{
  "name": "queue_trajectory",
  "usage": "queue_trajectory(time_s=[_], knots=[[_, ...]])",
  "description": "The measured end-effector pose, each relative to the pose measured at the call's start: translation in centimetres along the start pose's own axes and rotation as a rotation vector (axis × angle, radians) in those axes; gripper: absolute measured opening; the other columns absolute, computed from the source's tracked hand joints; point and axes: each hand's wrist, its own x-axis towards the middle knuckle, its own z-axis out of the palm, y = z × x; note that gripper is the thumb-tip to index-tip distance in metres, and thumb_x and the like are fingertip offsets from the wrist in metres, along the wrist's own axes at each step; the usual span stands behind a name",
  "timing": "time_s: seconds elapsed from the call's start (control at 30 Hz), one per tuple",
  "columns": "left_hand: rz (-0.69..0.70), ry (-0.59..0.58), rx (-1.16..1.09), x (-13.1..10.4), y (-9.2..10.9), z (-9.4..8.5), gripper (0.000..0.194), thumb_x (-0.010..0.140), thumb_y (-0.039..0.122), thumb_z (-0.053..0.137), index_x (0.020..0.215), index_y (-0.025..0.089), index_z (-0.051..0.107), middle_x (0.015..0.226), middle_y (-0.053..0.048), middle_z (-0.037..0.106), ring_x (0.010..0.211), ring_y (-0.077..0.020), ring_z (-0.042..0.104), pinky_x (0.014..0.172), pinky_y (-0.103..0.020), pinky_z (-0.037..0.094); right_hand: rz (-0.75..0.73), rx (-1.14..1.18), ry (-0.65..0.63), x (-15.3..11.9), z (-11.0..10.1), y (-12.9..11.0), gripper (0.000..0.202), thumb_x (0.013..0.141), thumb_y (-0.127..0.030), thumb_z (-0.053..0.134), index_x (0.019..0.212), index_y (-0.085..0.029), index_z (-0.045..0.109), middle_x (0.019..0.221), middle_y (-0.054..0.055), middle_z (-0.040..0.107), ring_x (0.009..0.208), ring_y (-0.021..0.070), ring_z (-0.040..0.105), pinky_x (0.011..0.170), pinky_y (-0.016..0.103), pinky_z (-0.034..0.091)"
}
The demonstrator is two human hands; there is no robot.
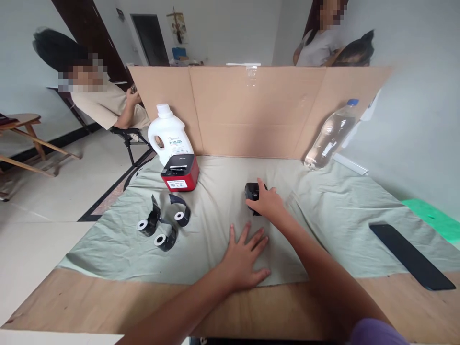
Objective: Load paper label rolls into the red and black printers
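Note:
My left hand [246, 258] lies flat on the pale green cloth [215, 191], its fingers spread and nothing in them. Farther forward, my right hand [266, 200] has its fingers around a small black object [251, 190], which rests on the cloth and is partly covered by the hand. To the left lie three black rolls with white cores: one roll [146, 227] at the left, another [166, 240] nearest me, and a third [183, 218] on the right, with loose black strips. Behind them stands a red and black box-shaped device [187, 179].
A white jug [170, 136] stands behind the device. A clear bottle [330, 136] leans at the back right by the cardboard screen [251, 115]. A black flat bar [411, 256] lies at right. A person [100, 103] sits at left; others are behind the screen.

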Motion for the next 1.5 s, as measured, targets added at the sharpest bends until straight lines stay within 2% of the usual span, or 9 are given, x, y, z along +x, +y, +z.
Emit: queue_trajectory(time_s=[0.3, 0.4, 0.5, 0.6, 0.63, 0.73, 0.87, 1.03, 1.5], knots=[[0.247, -0.063, -0.154, -1.6, 1.5, -0.6, 0.081, 0.094, 0.064, 0.043, 0.160, 0.022, 0.022, 0.165, -0.008, 0.025, 0.154, -0.0393, 0.004, 0.114, -0.073, -0.012, 0.010, 0.019, 0.026, -1.5, 1.8, 0.0, 0.107, 0.078, -0.070, 0.062, 0.161, -0.024, 0.013, 0.125, 0.027, 0.049, 0.097, 0.0415, 0.065, 0.078, 0.049, 0.049], [0.399, -0.115, -0.412, -2.2, 1.9, -1.3, 0.062, 0.094, 0.052, 0.054, 0.148, 0.023, 0.048, 0.147, -0.009, 0.055, 0.142, -0.0312, 0.044, 0.123, -0.056, 0.018, -0.087, 0.204, 0.094, 0.5, 1.8, 2.7, 0.103, 0.078, -0.078, 0.055, 0.159, -0.023, 0.023, 0.129, 0.026, 0.051, 0.109, 0.0431, 0.061, 0.087, 0.053, 0.048], [0.170, 0.072, -0.742, -0.5, 0.6, -3.0, 0.032, 0.096, 0.037, 0.051, 0.113, 0.021, 0.073, 0.092, -0.005, 0.077, 0.085, -0.0164, 0.071, 0.085, -0.028, 0.053, -0.198, 0.484, 0.208, 3.6, 2.7, 5.4, 0.080, 0.088, -0.068, 0.046, 0.151, -0.020, 0.040, 0.128, 0.021, 0.058, 0.117, 0.0355, 0.058, 0.099, 0.050, 0.045], [-0.284, 0.514, -0.902, 4.2, -2.8, -5.8, 0.023, 0.095, 0.028, 0.051, 0.100, 0.016, 0.070, 0.069, 0.000, 0.066, 0.055, -0.0087, 0.056, 0.057, -0.019, 0.044, -0.238, 0.725, 0.238, 5.9, 4.5, 7.1, 0.064, 0.093, -0.056, 0.042, 0.143, -0.017, 0.051, 0.122, 0.015, 0.066, 0.107, 0.0276, 0.063, 0.101, 0.046, 0.045], [-0.427, 0.572, -0.946, 6.1, -4.2, -6.7, 0.019, 0.094, 0.025, 0.053, 0.103, 0.016, 0.067, 0.067, 0.003, 0.063, 0.050, -0.0066, 0.050, 0.052, -0.018, 0.039, -0.241, 0.770, 0.248, 6.3, 5.1, 7.3, 0.062, 0.093, -0.054, 0.040, 0.141, -0.016, 0.052, 0.120, 0.015, 0.068, 0.104, 0.0268, 0.064, 0.101, 0.046, 0.046], [-0.656, 0.476, -1.021, 10.9, -7.7, -8.2, 0.015, 0.085, 0.014, 0.060, 0.100, 0.013, 0.063, 0.067, 0.003, 0.060, 0.044, -0.0048, 0.043, 0.043, -0.019, 0.029, -0.267, 0.800, 0.305, 6.5, 6.4, 7.7, 0.061, 0.094, -0.052, 0.037, 0.138, -0.013, 0.055, 0.119, 0.016, 0.069, 0.107, 0.0282, 0.064, 0.101, 0.047, 0.046], [-0.696, 0.364, -1.080, 13.5, -9.7, -7.2, 0.014, 0.082, 0.010, 0.059, 0.095, 0.012, 0.060, 0.067, 0.003, 0.056, 0.042, -0.0047, 0.044, 0.039, -0.019, 0.020, -0.313, 0.763, 0.320, 6.3, 7.0, 8.0, 0.059, 0.096, -0.052, 0.035, 0.137, -0.014, 0.055, 0.123, 0.017, 0.069, 0.113, 0.0298, 0.063, 0.102, 0.048, 0.046], [-0.696, 0.311, -1.123, 13.2, -10.1, -5.9, 0.016, 0.082, 0.012, 0.057, 0.098, 0.014, 0.057, 0.068, 0.004, 0.053, 0.042, -0.0036, 0.042, 0.038, -0.018, 0.017, -0.301, 0.731, 0.326, 6.7, 7.3, 8.2, 0.058, 0.096, -0.049, 0.034, 0.137, -0.013, 0.053, 0.111, 0.016, 0.072, 0.101, 0.0303, 0.067, 0.093, 0.048, 0.049], [-0.690, 0.207, -1.114, 12.5, -10.6, -6.2, 0.026, 0.079, 0.016, 0.059, 0.105, 0.017, 0.055, 0.063, 0.006, 0.053, 0.040, -0.0042, 0.044, 0.037, -0.017, 0.017, -0.233, 0.689, 0.283, 6.3, 6.6, 8.0, 0.053, 0.096, -0.038, 0.035, 0.141, -0.014, 0.050, 0.107, 0.014, 0.073, 0.097, 0.0279, 0.067, 0.090, 0.043, 0.049]])
